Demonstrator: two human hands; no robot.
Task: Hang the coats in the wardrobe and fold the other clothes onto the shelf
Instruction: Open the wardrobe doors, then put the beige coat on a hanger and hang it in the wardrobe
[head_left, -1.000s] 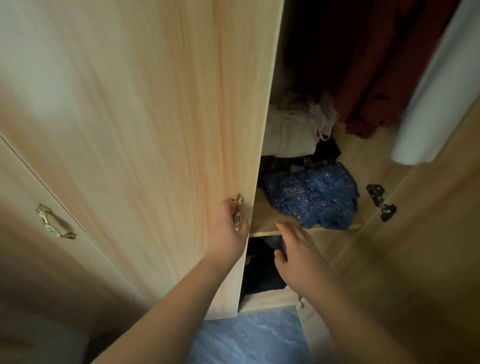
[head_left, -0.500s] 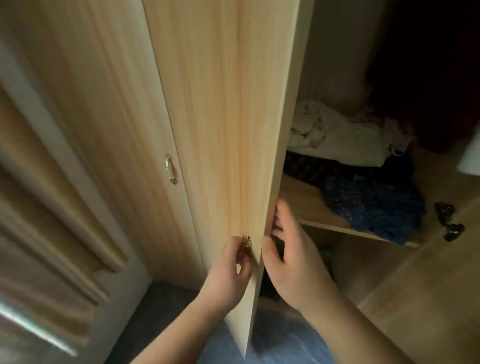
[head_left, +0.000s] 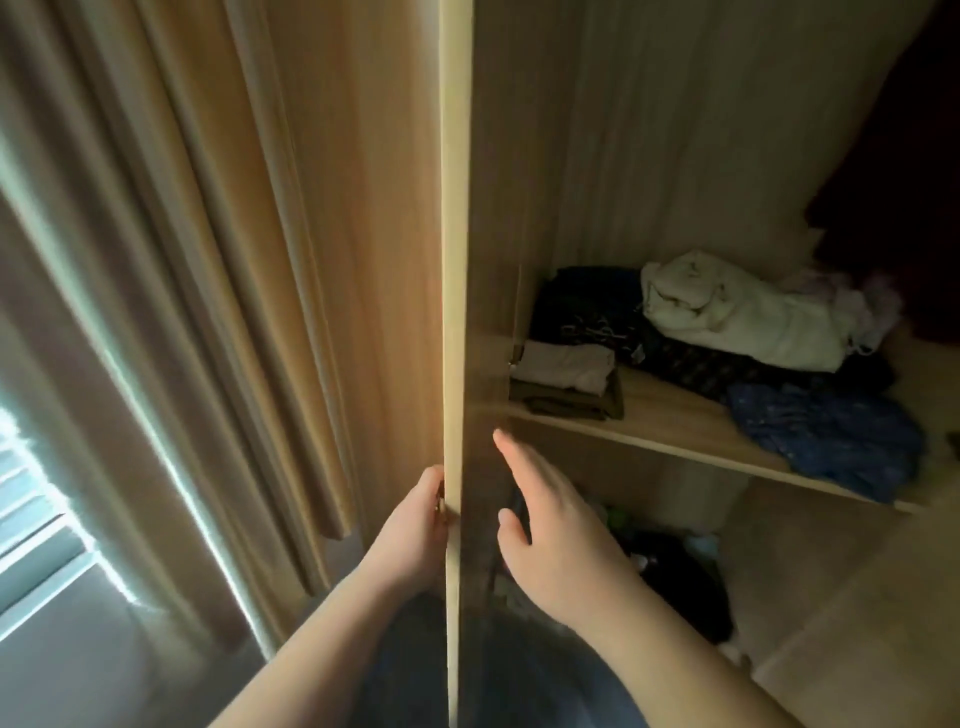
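The wardrobe door (head_left: 456, 260) stands edge-on in the middle of the view. My left hand (head_left: 413, 530) grips its handle on the outer side. My right hand (head_left: 550, 525) lies flat against the door's inner face with straight fingers. Inside, a wooden shelf (head_left: 670, 426) carries a small folded grey and olive stack (head_left: 569, 382), a dark garment (head_left: 587, 306), a crumpled white garment (head_left: 743, 317) and a rumpled blue patterned garment (head_left: 831, 436). Dark hanging clothes (head_left: 893, 182) fill the upper right.
Beige curtains (head_left: 171, 260) hang at the left beside a bright window (head_left: 31, 493). Dark items (head_left: 680, 577) lie in the compartment under the shelf. The other wardrobe door (head_left: 857, 639) is at the lower right.
The door has swung wide open, from facing me to edge-on. My right hand moved from the shelf edge to the door's inner face. The shelf's left part with the folded stack came into view.
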